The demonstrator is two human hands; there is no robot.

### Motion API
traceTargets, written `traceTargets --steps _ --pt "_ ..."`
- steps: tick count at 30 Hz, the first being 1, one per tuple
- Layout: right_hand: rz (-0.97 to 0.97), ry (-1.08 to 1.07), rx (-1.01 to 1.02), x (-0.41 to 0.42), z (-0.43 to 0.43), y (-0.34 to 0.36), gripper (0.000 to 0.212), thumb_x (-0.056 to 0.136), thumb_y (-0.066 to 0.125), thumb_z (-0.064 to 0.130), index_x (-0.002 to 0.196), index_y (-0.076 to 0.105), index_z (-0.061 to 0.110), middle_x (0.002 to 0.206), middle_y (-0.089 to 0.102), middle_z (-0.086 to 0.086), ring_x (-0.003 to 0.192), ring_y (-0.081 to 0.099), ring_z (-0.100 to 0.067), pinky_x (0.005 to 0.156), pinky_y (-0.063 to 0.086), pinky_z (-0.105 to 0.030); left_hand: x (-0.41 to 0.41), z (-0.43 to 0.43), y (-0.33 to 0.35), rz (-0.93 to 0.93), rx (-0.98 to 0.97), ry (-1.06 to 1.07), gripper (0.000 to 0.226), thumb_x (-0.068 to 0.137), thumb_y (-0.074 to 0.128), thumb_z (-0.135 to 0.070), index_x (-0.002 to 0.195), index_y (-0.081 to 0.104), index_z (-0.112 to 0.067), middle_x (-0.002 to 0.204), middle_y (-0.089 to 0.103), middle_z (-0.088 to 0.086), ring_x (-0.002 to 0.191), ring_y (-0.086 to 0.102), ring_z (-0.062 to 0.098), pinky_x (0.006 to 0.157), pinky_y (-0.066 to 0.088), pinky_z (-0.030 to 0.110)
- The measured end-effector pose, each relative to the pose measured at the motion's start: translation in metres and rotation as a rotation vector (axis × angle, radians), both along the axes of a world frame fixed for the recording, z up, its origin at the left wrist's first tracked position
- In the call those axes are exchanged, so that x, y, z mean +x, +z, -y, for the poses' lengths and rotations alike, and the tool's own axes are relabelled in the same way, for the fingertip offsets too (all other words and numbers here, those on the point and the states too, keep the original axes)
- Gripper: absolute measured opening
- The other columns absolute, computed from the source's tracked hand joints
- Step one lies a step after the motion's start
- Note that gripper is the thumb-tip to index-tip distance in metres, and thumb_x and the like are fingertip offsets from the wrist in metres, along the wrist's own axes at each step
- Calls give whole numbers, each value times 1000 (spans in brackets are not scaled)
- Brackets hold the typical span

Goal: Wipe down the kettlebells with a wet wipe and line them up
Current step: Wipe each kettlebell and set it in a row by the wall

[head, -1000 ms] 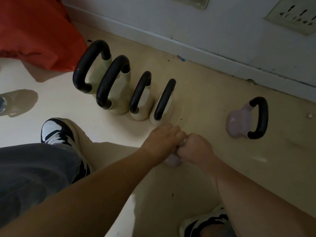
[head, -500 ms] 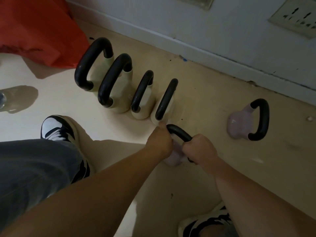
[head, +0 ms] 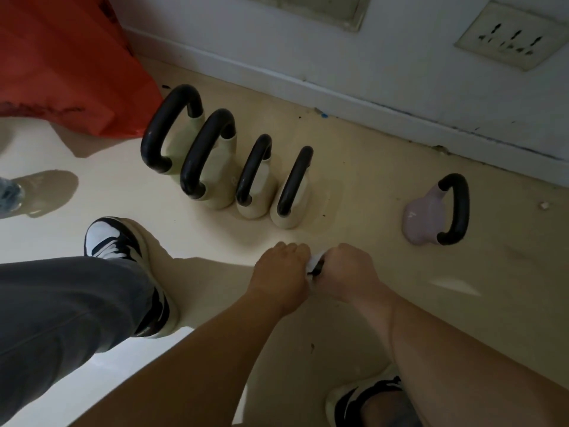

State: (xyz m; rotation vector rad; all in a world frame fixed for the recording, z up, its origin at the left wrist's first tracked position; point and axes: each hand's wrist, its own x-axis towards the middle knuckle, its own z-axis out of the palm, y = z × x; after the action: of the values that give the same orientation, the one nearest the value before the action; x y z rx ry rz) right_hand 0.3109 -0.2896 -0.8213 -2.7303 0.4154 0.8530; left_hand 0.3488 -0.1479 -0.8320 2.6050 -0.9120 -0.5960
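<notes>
Fingers of left hand (head: 281,266) pinch wipe (head: 311,262), right hand (head: 348,269) grips handle (head: 317,270), near 4 kettlebells (head: 289,218).

4 cream kettlebells (head: 220,192) aligned, lilac kettlebell (head: 423,218) apart

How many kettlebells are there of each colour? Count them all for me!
Cream kettlebells: 4
Lilac kettlebell: 1
Held kettlebell, mostly hidden under the left hand with the wet wipe and the right hand, colour not visible: 1
Total: 6
</notes>
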Motion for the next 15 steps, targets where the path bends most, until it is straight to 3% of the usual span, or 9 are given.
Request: traceTargets --steps 3,5,8,10,12,13,15 --pt "103 -79 4 -13 0 -10 32 78 68 50 97 69 24 102 60 1 101 60 -21 76 48 -29 -12 -6 1 -54 -7 59 20 87 63 -30 103 53 -22 102 60 0 96 52 22 73 37 31" --pt "199 -204 122 -16 0 -9 42 69 78 45 100 59 24 109 45 3 95 59 -24 75 52 -34 -12 -6 0 -89 -16 76 22 87 63 -32 104 53 -22 103 61 1 94 53 23 76 43 34" --pt "179 -641 321 -29 -1 -8 62 64 88 35 113 51 28 120 32 7 94 57 -19 81 53 -33 -13 -9 1 -185 -22 110 22 90 59 -34 107 52 -22 106 60 2 97 54 25 81 47 37" --pt "156 -1050 567 -41 0 -11 50 75 77 16 121 58 19 123 53 -1 94 63 -21 79 55 -32 -19 -13 0 -233 -46 159 25 94 55 -39 111 52 -22 108 59 2 99 54 24 82 48 37" --pt "170 -1405 932 -42 5 -11 40 87 59 4 127 63 8 115 68 -10 100 68 -25 89 59 -40 -28 -18 3 -239 -94 219 30 98 47 -50 111 53 -24 102 59 -1 93 55 20 77 50 37" --pt "169 -1502 1079 -40 6 -8 35 93 53 8 126 64 8 116 70 -9 106 67 -24 97 55 -43 -33 -19 5 -241 -116 254 34 100 41 -55 110 53 -25 98 59 -2 89 57 18 72 50 36" --pt "128 -1455 1233 -34 5 2 31 103 44 28 125 65 21 123 67 1 115 58 -19 102 46 -46 -42 -21 6 -251 -148 344 40 103 31 -57 108 54 -24 91 61 -2 81 60 18 67 51 37"
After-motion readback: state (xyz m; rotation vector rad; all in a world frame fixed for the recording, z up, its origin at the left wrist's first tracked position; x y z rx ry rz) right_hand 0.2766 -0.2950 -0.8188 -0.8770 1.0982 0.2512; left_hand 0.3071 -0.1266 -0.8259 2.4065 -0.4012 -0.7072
